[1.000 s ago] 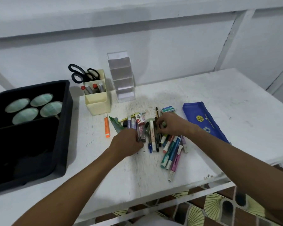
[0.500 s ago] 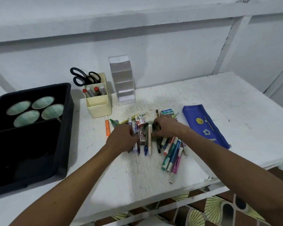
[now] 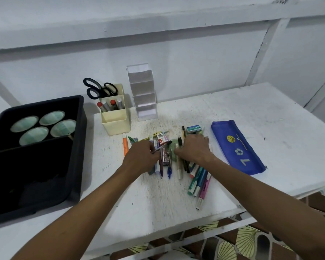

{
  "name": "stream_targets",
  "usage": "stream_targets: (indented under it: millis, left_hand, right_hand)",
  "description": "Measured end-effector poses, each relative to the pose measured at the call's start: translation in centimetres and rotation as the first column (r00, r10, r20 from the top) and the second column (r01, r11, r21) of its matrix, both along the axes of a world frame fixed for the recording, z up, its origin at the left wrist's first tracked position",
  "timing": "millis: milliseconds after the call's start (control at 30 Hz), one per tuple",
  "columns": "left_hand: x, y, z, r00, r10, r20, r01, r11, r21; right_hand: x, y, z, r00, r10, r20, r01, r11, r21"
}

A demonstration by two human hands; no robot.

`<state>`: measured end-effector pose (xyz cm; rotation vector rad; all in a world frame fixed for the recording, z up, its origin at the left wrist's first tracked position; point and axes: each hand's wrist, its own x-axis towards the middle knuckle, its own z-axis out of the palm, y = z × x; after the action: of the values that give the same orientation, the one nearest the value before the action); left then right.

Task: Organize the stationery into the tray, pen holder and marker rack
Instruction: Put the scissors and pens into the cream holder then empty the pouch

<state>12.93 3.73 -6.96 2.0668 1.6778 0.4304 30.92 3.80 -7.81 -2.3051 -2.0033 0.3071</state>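
Black tray (image 3: 79,147): sitting at the far left of the white tabletop (image 3: 261,113), holding four pale green round containers (image 3: 43,126) in its back compartment.
Cream pen holder (image 3: 115,119): standing just right of the tray's back corner, carrying black scissors (image 3: 99,89) and several red- and grey-capped markers (image 3: 110,105) upright.
Clear marker rack (image 3: 143,91): standing just beside the pen holder on its right, against the wall, its tiers showing nothing inside.
Orange marker (image 3: 125,146): lying on the tabletop in front of the pen holder, at the left edge of the pile.
Left hand (image 3: 141,156): resting on the left part of the pile, its grip pinching a thin dark pen (image 3: 162,147) that is pointing up and to the right.
Stationery pile (image 3: 169,156): spreading across the middle of the tabletop between the two hands, with pens, small boxes and a green see-through ruler all overlapping.
Right hand (image 3: 194,149): lying palm down over the right part of the pile, fingers curling onto the pens; whether its grip is closing on any one of them, I cannot tell.
Teal, blue and pink markers (image 3: 200,182): fanning out towards the tabletop's near edge, below the right wrist.
Staples box (image 3: 194,128): sitting just behind the right hand.
Blue pencil pouch (image 3: 236,147): lying flat, right of the pile, apart from it.
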Motion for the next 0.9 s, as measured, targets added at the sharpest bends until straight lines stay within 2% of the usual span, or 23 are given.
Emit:
stream_targets:
  millis: [67, 133, 300, 333, 467, 633, 767, 900]
  left_hand:
    - [-0.3, 0.2, 0.5, 0.999, 0.015, 0.044, -0.016, 1.0, 0.022]
    - [-0.7, 0.6, 1.6, 0.994, 0.037, 0.101, -0.044, 0.997, 0.071]
    - [-2.7, 2.3, 5.7, 0.956, 0.113, 0.271, -0.163, 0.972, 0.17]
    - [-3.4, 2.7, 6.5, 0.955, 0.119, 0.272, -0.177, 0.964, 0.199]
    - [-7.0, 4.6, 9.5, 0.947, 0.173, 0.27, -0.257, 0.914, 0.314]
    - [-11.5, 6.6, 11.7, 0.938, 0.286, 0.195, -0.343, 0.84, 0.421]
    - [-13.3, 8.0, 11.6, 0.929, 0.33, 0.165, -0.369, 0.837, 0.404]
    - [-13.5, 9.2, 10.4, 0.95, 0.303, 0.075, -0.308, 0.871, 0.382]
  right_hand:
    - [0.2, 0.1, 0.6, 0.983, -0.054, -0.177, 0.062, 0.997, 0.038]
    - [0.5, 0.4, 1.5, 0.915, -0.055, -0.399, 0.086, 0.995, 0.059]
    - [-0.7, 1.9, 4.5, 0.698, 0.081, -0.712, -0.048, 0.997, 0.066]
    - [-1.2, 2.4, 5.0, 0.677, 0.104, -0.728, -0.085, 0.994, 0.063]
    - [-3.9, 4.7, 6.9, 0.768, 0.263, -0.583, -0.201, 0.965, 0.17]
    - [-7.8, 7.9, 9.0, 0.743, 0.318, -0.589, -0.24, 0.948, 0.209]
    - [-11.0, 10.1, 9.8, 0.752, 0.431, -0.498, -0.285, 0.895, 0.343]
    - [-13.6, 11.5, 8.6, 0.742, 0.469, -0.479, -0.336, 0.879, 0.339]
